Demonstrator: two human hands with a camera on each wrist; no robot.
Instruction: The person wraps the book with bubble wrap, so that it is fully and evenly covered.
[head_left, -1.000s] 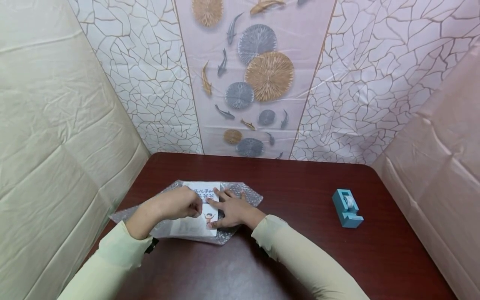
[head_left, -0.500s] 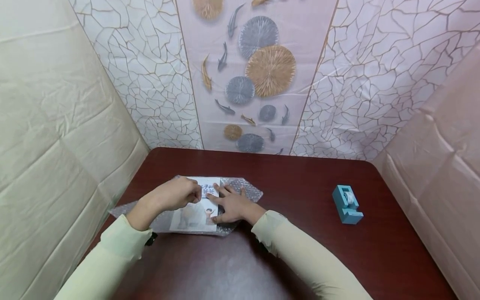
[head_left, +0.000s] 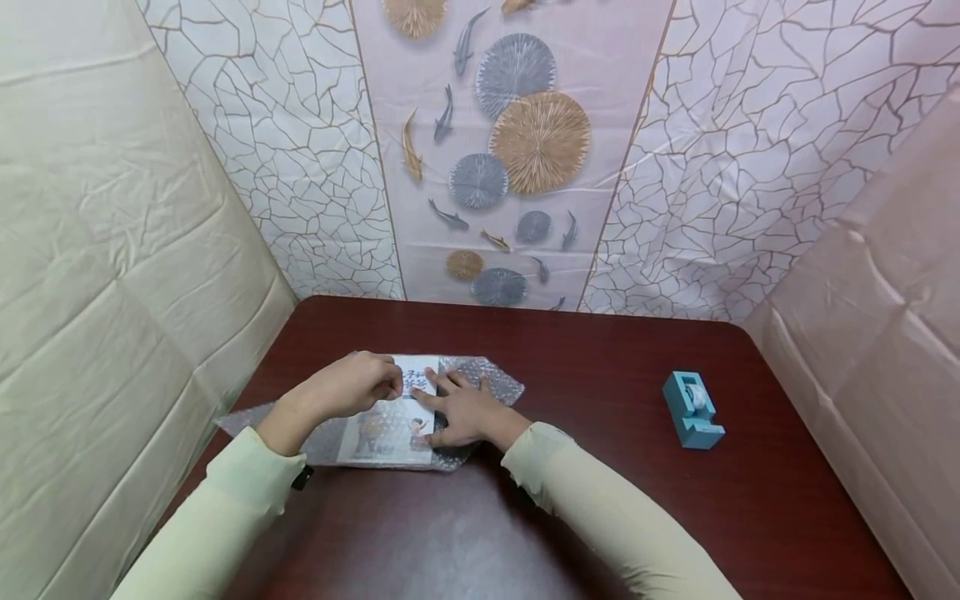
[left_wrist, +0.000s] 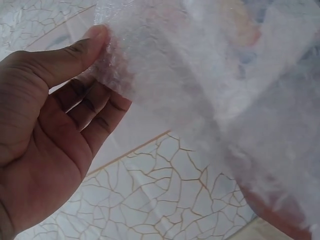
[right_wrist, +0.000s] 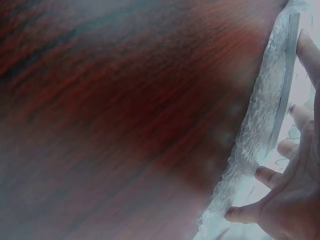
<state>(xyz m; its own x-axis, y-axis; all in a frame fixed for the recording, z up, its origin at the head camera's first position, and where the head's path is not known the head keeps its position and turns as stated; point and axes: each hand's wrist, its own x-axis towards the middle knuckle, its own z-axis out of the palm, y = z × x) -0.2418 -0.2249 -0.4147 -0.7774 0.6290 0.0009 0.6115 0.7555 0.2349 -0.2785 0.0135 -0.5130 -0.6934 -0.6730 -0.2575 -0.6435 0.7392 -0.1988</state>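
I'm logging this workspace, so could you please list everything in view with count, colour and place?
Book: one, white cover with print, on the bubble wrap
Bubble wrap: one sheet, clear, under and partly over the book
Tape dispenser: one, teal, right side of the table
Tape roll: one, whitish, in the dispenser
Table: one, dark reddish-brown, beneath everything
Patterned backdrop: one, white, pinkish, gold and grey, behind the table
Side hangings: two, cream, flanking the table
Sleeves: two, pale, on the arms
Left hand: one, pinching the wrap
Right hand: one, fingers spread at the book's right side
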